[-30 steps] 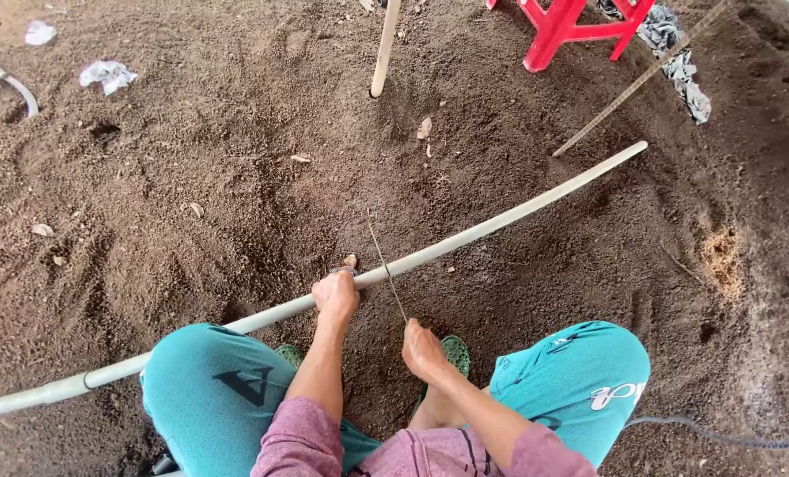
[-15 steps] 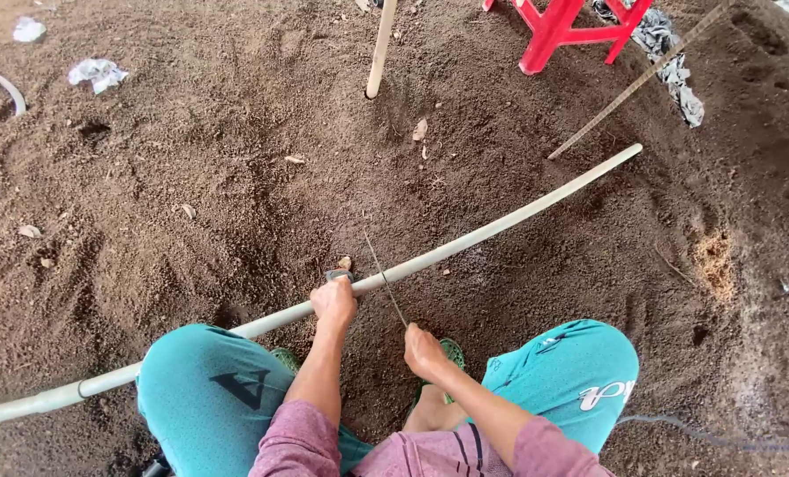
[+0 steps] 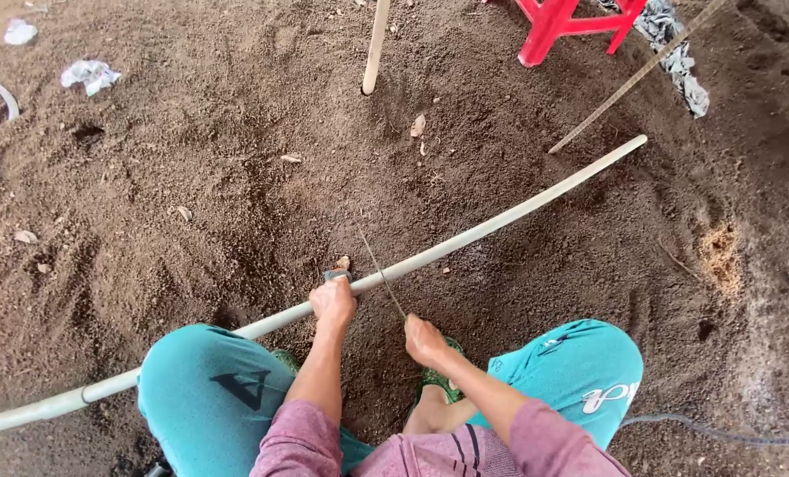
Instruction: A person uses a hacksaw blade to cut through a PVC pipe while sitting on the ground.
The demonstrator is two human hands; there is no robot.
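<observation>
Under both hands [image 3: 333, 300] — pale pole [image 3: 500, 221]

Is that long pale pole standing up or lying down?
Lying down. The pole stretches slantwise across the dirt ground and over the person's knee, with the left hand gripping it near the middle.

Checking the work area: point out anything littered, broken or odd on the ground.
Crumpled pale scraps lie on the soil at upper left, and a rag sits by the red stool. The long pole itself looks whole.
</observation>
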